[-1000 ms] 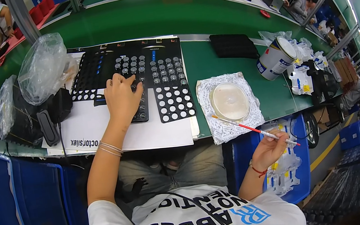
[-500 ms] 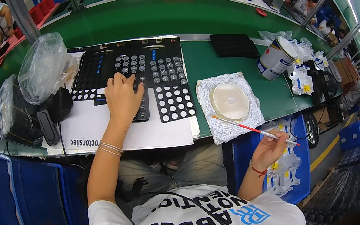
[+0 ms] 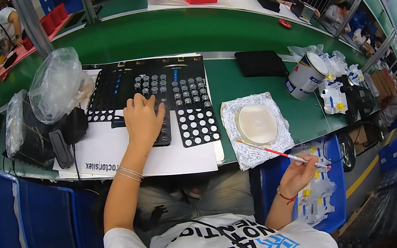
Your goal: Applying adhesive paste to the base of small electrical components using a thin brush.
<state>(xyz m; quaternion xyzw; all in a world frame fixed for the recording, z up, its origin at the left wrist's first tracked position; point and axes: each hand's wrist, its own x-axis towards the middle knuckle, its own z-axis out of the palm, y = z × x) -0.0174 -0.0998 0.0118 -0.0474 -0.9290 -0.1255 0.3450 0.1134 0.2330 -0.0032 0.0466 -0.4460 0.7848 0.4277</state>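
My left hand [image 3: 143,119] lies flat, fingers spread, on a black tray [image 3: 171,84] with rows of small round grey parts. A black perforated plate [image 3: 197,125] lies just right of that hand on white paper [image 3: 110,156]. My right hand [image 3: 298,174] hangs off the table's near edge and grips a thin red and white brush [image 3: 271,151]. The brush tip points toward a shallow round clear dish [image 3: 256,123] that rests on a crumpled white cloth [image 3: 231,118].
A paint can [image 3: 306,74] and white plastic bottles [image 3: 333,97] stand at the right. A black foam pad [image 3: 260,63] lies behind the dish. Clear plastic bags [image 3: 57,84] and black gear sit left. Blue chair backs [image 3: 45,236] flank me. Other people work at the far benches.
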